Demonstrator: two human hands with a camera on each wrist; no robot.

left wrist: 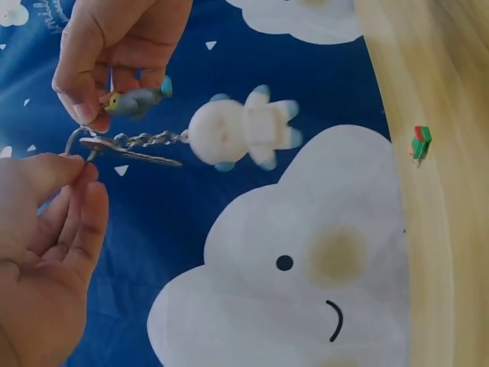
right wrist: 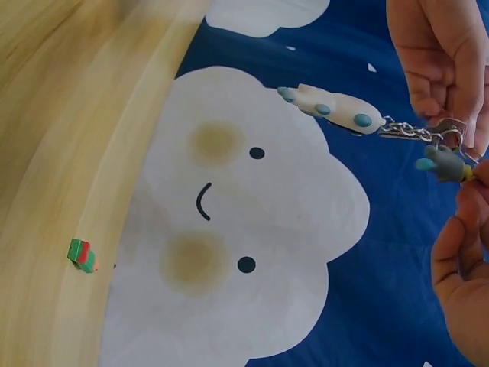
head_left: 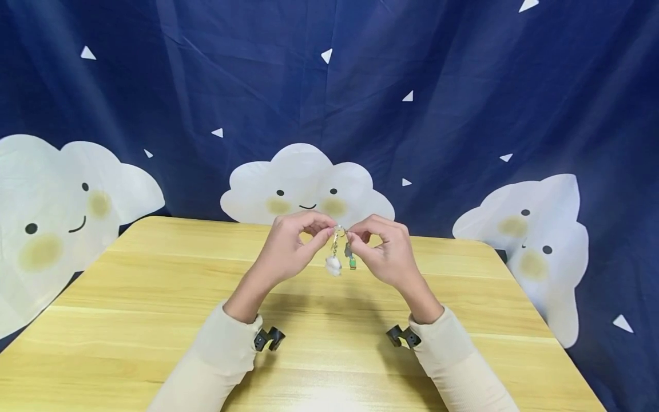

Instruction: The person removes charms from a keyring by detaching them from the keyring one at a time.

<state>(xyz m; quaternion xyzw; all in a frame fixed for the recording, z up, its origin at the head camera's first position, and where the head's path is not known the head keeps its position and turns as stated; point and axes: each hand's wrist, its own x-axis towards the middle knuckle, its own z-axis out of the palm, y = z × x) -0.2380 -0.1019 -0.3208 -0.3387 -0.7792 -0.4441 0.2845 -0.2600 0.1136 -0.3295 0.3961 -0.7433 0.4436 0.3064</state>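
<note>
In the head view my left hand (head_left: 290, 246) and right hand (head_left: 383, 249) meet above the table, pinching a key ring (head_left: 340, 230) between them. Thumb and fingertips of the left hand grip the ring beside a flat metal key (left wrist: 149, 157). A white figure charm (left wrist: 221, 131) with light blue tips hangs from the ring on a silver chain (right wrist: 406, 131). My right hand pinches a small grey figure charm (left wrist: 136, 102) by its yellow end, right at the ring. Whether that charm is linked to the ring is hidden by the fingers.
A small green and red piece (right wrist: 81, 254) lies on the wooden table (head_left: 170, 274), below the hands. Behind the table hangs a dark blue curtain (head_left: 268, 86) with printed white clouds. Black camera mounts (head_left: 269, 339) sit at both wrists.
</note>
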